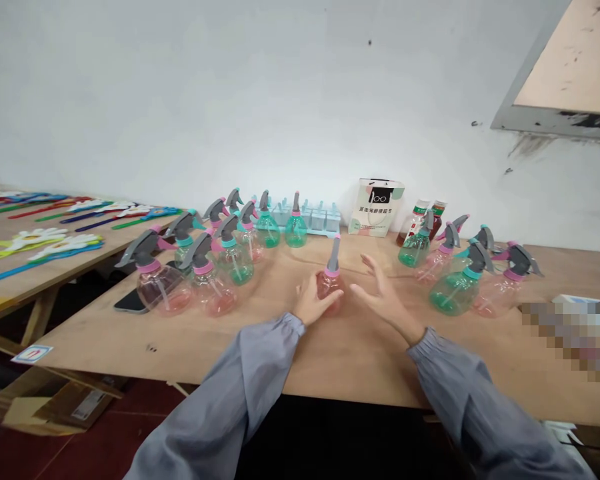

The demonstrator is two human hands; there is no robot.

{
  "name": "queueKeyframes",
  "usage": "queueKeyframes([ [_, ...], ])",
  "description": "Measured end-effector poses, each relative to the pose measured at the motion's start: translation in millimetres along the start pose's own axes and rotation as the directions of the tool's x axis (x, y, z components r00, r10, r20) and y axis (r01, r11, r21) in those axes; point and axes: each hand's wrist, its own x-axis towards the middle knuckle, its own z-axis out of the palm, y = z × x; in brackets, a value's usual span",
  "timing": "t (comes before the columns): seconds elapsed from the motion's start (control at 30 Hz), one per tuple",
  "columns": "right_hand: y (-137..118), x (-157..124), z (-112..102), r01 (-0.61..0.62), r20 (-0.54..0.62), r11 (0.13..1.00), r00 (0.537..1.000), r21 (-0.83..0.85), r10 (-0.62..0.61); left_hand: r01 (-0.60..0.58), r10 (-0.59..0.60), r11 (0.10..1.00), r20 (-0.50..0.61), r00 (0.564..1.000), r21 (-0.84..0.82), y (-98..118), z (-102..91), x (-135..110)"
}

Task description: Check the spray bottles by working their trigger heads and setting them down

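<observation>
- Looking down, we see our two grey sleeves (240,393) reaching out over the near edge of a plywood table (280,360).
- Our left hand (313,303) is cupped round the left side of a pink spray bottle (329,288), fingers curled against its round belly.
- Our right hand (383,293) hangs just right of that bottle, palm facing it and fingers spread wide. We see no contact with it.
- The pink spray bottle stands on the table at mid-depth, near the centre, between our hands. Its long axis runs straight up. The grey trigger head shows to us as a narrow strip, so it lies in line with our view; we cannot tell whether the nozzle faces us or the wall.
- To the left, a little farther off, a left cluster of bottles (205,273) mixes pink and green bodies, nozzles mostly aimed left. A dark phone (129,303) lies flat by the nearest one.
- To the right, a right cluster of bottles (460,283) stands at similar depth, with heads turned various ways.
- Farther left, a side table (10,287) carries long coloured sticks with hand-shaped ends (55,243).
- At the far edge sit a pale blue mould tray (315,217), a paper bag (376,208) and two small dark-filled bottles (423,220).
- Behind everything rises a white wall (230,100).
</observation>
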Motion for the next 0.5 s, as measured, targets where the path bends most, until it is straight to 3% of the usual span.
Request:
queueKeyframes([
  [0.1,-8,25,35,-0.102,0.085,0.976,0.993,0.19,0.087,-0.101,0.096,0.991,0.061,0.994,0.088,4,10.4,-12],
  [0.23,1,43,42,-0.102,0.027,0.955,0.995,0.278,0.098,-0.282,0.282,0.959,0.089,0.955,-0.009,-13,9.3,4],
  [0.37,9,46,28,-0.049,-0.012,0.961,0.998,0.272,0.055,-0.22,0.215,0.975,-0.164,0.963,-0.015,-34,-12.2,76],
  [0.5,10,42,23,-0.078,0.034,0.958,0.997,0.277,0.072,-0.062,0.071,0.998,-0.428,0.901,0.034,-44,-33.5,164],
])
